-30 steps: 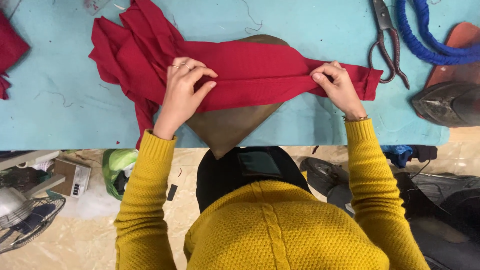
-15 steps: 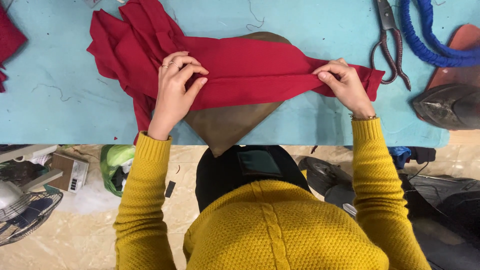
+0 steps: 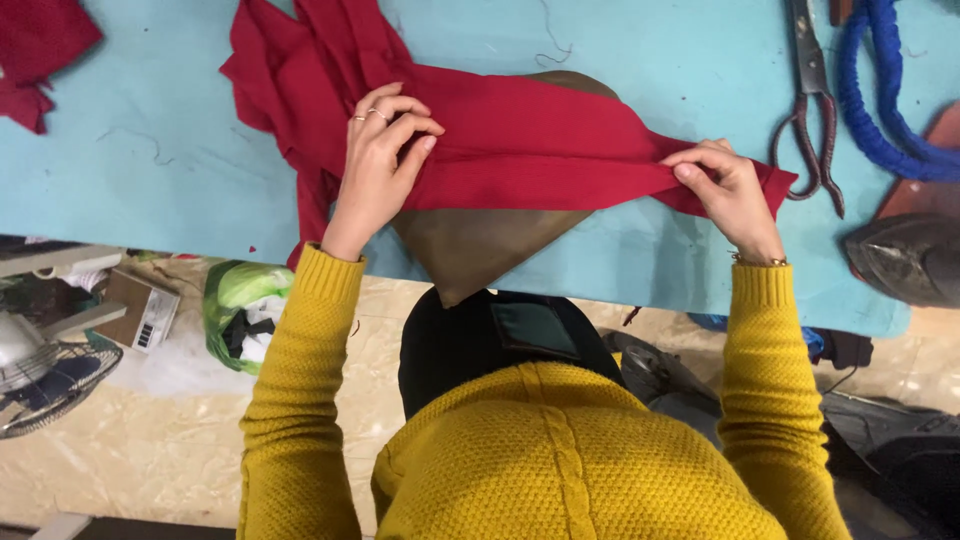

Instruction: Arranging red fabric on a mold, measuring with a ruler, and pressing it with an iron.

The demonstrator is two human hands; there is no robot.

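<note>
**Soft red cloth pulled into a band**

The red cloth (image 3: pixel 530 150) lies on the blue worktop (image 3: pixel 150 190), over a brown pad (image 3: pixel 480 245). Left hand (image 3: pixel 380 165) and right hand (image 3: pixel 725 185) each pinch its folded edge with their fingers. It looks light, limp and likely to slip; edges give the best hold.

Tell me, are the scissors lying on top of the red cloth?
No, the scissors lie on the bare blue table, just past the end of the red cloth that the right hand pinches.

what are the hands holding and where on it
Both pinch the red cloth: left hand at a fold near its middle, right hand near its right end.
</note>
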